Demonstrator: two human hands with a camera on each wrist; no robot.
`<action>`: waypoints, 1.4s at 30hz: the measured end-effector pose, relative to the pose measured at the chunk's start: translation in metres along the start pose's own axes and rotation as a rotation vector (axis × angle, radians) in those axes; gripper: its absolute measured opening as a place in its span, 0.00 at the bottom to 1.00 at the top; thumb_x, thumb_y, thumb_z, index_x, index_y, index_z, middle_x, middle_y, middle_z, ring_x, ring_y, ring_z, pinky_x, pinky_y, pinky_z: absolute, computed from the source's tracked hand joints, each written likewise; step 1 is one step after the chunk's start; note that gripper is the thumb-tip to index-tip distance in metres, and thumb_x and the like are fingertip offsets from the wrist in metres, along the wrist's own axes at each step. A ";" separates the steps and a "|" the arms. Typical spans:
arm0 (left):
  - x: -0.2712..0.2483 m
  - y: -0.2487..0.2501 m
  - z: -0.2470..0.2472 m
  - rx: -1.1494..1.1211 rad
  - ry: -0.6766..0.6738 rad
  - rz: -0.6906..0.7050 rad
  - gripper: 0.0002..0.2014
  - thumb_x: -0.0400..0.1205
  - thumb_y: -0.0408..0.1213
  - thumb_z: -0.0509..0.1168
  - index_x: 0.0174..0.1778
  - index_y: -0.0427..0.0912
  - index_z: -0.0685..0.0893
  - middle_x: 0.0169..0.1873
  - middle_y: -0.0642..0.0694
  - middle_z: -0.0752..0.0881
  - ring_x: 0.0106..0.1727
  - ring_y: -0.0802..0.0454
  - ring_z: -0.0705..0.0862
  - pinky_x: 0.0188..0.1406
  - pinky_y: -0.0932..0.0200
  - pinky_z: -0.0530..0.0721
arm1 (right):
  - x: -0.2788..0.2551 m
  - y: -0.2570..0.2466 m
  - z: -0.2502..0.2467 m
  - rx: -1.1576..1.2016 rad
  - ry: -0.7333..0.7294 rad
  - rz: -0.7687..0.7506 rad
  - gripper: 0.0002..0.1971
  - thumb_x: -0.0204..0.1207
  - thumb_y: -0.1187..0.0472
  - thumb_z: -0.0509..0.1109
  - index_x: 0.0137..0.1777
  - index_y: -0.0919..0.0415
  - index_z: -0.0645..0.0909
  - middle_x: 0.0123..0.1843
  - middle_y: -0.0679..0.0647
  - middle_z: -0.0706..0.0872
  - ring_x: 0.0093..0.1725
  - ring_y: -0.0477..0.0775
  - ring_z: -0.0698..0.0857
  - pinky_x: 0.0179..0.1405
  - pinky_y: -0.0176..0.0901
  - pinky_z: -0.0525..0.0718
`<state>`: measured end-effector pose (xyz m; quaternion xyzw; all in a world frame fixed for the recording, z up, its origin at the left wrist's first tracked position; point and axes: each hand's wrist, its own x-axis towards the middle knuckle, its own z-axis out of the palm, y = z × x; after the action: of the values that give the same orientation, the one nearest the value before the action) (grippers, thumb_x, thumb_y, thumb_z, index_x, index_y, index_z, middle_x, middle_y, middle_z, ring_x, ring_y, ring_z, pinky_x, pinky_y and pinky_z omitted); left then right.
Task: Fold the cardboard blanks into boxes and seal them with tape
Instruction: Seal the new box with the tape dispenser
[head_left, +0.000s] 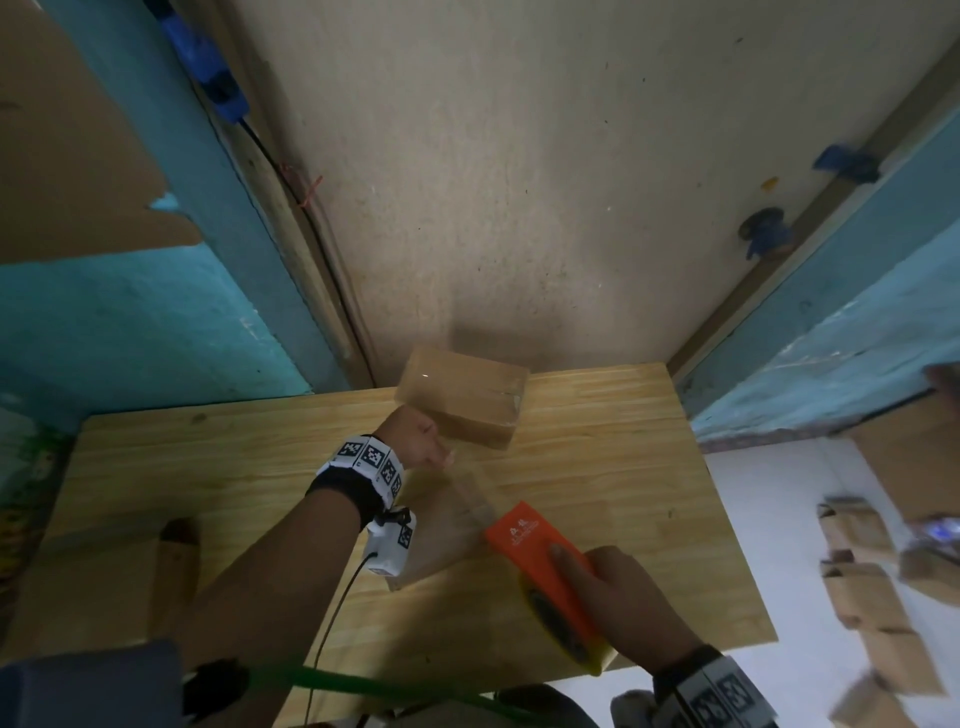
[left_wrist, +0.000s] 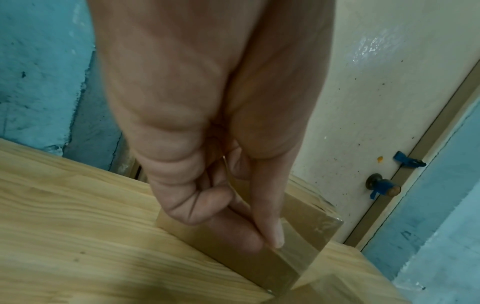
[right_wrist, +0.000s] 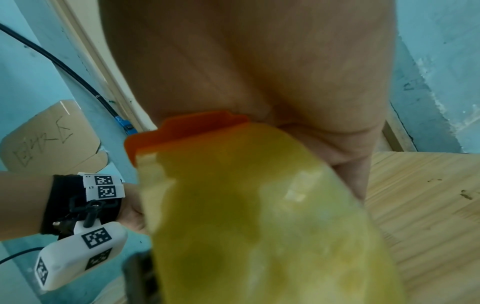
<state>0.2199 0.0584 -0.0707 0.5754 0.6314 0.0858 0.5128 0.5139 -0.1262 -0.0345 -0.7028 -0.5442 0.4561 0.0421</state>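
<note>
A folded cardboard box (head_left: 462, 402) with clear tape over its seam is tilted above the far part of the wooden table (head_left: 623, 467). My left hand (head_left: 423, 441) holds it by its near corner. In the left wrist view the thumb and forefinger (left_wrist: 272, 230) pinch the taped edge of the box (left_wrist: 306, 232). A clear tape strip (head_left: 470, 499) runs from the box towards the orange tape dispenser (head_left: 540, 561). My right hand (head_left: 623, 603) grips that dispenser low over the table. The right wrist view shows its orange body (right_wrist: 187, 127) and yellow roll (right_wrist: 259, 205) close up.
Several finished boxes (head_left: 872, 597) lie in a row on the white floor to the right. A flat cardboard piece (head_left: 174, 566) stands at the table's left front edge. A door (head_left: 519, 182) with a knob (head_left: 761, 231) is behind the table.
</note>
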 end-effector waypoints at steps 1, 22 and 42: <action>0.000 -0.001 0.001 0.000 -0.006 0.012 0.32 0.64 0.30 0.83 0.12 0.49 0.64 0.15 0.55 0.66 0.30 0.46 0.72 0.38 0.49 0.74 | 0.000 0.001 0.000 0.006 -0.008 -0.005 0.51 0.66 0.10 0.49 0.42 0.59 0.91 0.36 0.52 0.93 0.33 0.46 0.92 0.50 0.54 0.94; -0.021 0.012 0.023 0.138 -0.010 -0.100 0.23 0.74 0.29 0.81 0.20 0.43 0.74 0.21 0.48 0.75 0.27 0.53 0.73 0.31 0.61 0.70 | -0.005 -0.002 0.026 0.135 -0.082 0.090 0.34 0.87 0.30 0.56 0.51 0.63 0.87 0.41 0.52 0.92 0.31 0.44 0.90 0.32 0.32 0.86; -0.043 0.001 0.029 0.236 -0.039 0.054 0.20 0.82 0.28 0.68 0.33 0.60 0.88 0.42 0.56 0.90 0.54 0.48 0.90 0.65 0.47 0.86 | 0.000 -0.007 0.041 0.274 -0.085 0.037 0.33 0.86 0.31 0.58 0.53 0.64 0.85 0.45 0.61 0.92 0.33 0.53 0.93 0.32 0.44 0.92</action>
<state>0.2340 0.0102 -0.0593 0.6501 0.6113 0.0137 0.4512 0.4812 -0.1416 -0.0540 -0.6804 -0.4652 0.5562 0.1062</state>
